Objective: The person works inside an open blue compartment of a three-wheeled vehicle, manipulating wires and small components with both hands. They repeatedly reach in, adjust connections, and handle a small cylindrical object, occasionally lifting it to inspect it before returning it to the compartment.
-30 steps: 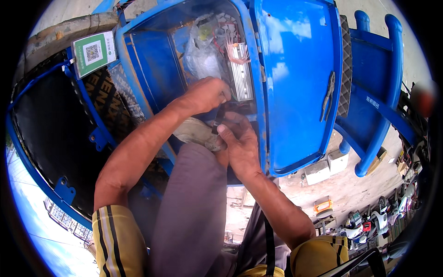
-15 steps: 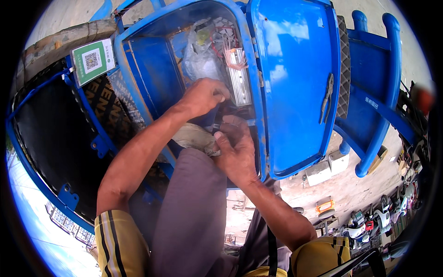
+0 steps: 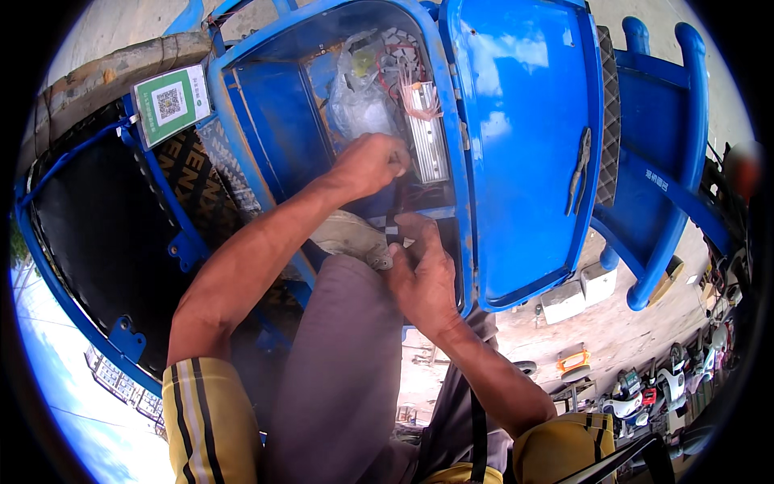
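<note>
The person's left hand point(image 3: 369, 164) sits in the middle of the frame, a bit above centre. It is curled into a fist, with the fingers folded tight. It seems to pinch something small next to the long silver metal box with ribs point(image 3: 428, 133), but the thing in the fist is hidden, so what it holds cannot be told.

The right hand point(image 3: 423, 274) is just below, near the middle of the frame. Its fingers are bent and close together, pressed around a small dark part point(image 3: 393, 228) at the lower edge of the opening. That part is mostly covered, so its shape is hard to see.

Both hands reach into an open blue metal compartment point(image 3: 278, 133) in the upper middle of the frame. Its walls are painted and smooth. Inside, a crinkly clear plastic bag point(image 3: 359, 105) lies near the top, just left of the silver box. Thin pale wires point(image 3: 413, 82) stick out at the top end of the box.

A shiny blue metal lid point(image 3: 524, 145) stands open on the right. Dark metal pliers point(image 3: 579, 169) lie on it near its right edge. A green and white square sticker point(image 3: 171, 103) is at the upper left. A dirty grey cloth point(image 3: 352, 236) lies between the two arms.
</note>
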### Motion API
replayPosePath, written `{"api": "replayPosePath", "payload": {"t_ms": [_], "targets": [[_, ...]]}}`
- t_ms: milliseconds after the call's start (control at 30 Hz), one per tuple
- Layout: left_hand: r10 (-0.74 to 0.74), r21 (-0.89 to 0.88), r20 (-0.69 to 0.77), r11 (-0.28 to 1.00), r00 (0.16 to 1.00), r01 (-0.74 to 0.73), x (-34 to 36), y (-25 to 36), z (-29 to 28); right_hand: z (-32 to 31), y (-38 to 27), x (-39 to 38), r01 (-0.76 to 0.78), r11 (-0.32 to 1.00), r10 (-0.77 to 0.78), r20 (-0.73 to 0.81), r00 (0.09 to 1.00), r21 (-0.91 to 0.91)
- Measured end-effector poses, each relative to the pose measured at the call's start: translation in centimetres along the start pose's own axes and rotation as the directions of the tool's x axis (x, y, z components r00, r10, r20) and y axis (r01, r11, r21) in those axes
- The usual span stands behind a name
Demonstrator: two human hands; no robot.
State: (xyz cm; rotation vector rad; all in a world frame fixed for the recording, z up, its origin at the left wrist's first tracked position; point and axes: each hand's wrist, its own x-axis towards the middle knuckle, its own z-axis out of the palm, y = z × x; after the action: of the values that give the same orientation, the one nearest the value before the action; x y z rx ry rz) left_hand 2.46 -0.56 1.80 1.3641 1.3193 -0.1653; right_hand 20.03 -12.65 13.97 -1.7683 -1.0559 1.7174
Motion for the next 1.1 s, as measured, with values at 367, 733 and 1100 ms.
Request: {"api": "replayPosePath", "payload": {"t_ms": [367, 733, 1100], "targets": [[-0.063, 0.165, 0.014, 0.985, 0.998, 0.060, -0.6, 1.5, 0.2, 0.5, 0.1, 0.5, -0.217, 0.931, 0.218, 0.029, 0.975, 0.294], [0.066, -0.057, 0.081, 0.997, 0.995, -0.061, -1.6, -0.6, -0.8, 0.8, 0.2, 0.6, -0.248, 0.859, 0.271, 0.013, 0.962, 0.447], [-0.009, 0.149, 0.324, 0.988, 0.946, -0.041, -0.7, 0.3, -1.1, 0.7, 0.1, 1.0, -0.267, 0.822, 0.296, 0.024, 0.955, 0.503]]}}
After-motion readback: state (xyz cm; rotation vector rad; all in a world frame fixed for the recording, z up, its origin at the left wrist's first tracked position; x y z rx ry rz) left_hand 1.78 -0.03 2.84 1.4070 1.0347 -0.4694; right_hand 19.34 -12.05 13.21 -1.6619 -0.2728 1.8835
